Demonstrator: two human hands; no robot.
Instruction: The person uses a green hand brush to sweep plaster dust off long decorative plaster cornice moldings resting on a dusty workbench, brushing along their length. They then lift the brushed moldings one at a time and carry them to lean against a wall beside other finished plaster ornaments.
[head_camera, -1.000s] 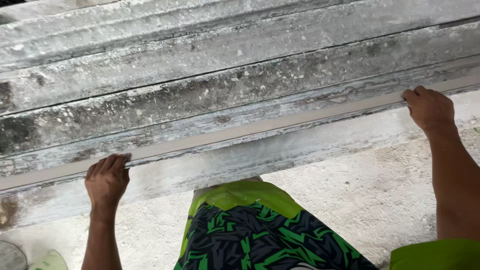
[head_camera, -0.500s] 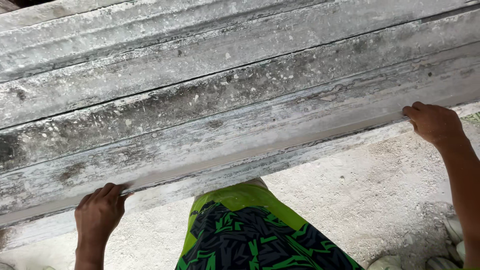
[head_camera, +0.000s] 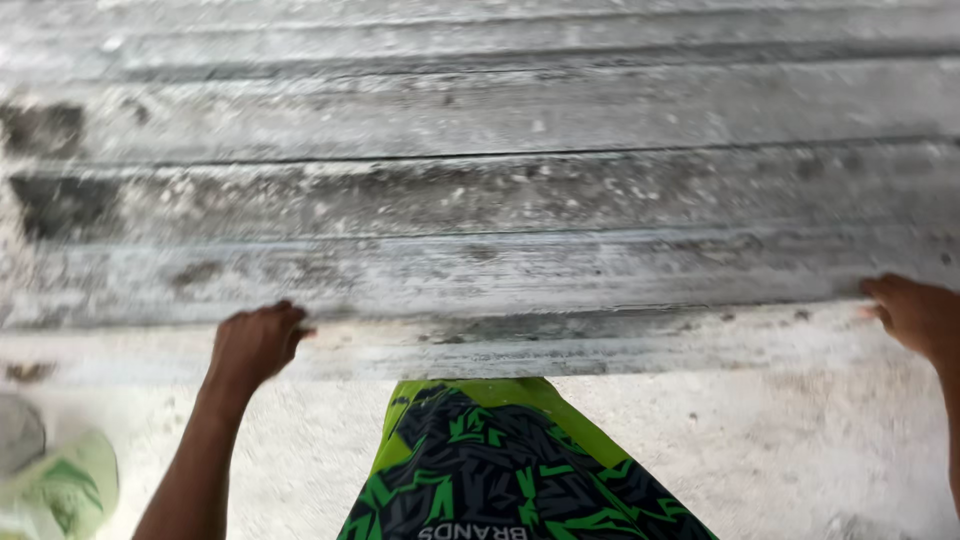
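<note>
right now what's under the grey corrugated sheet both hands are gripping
Under the weathered grey corrugated sheet, a lower pale sheet edge shows, apparently another sheet. Left hand and right hand grip the near edge. Everything farther under is covered.

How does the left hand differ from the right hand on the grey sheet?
The left hand is fully in view with its fingers curled over the edge of the grey corrugated sheet; the right hand is cut by the frame edge and looks flatter. The left hand sits slightly lower. Both grip the sheet's near edge.
</note>
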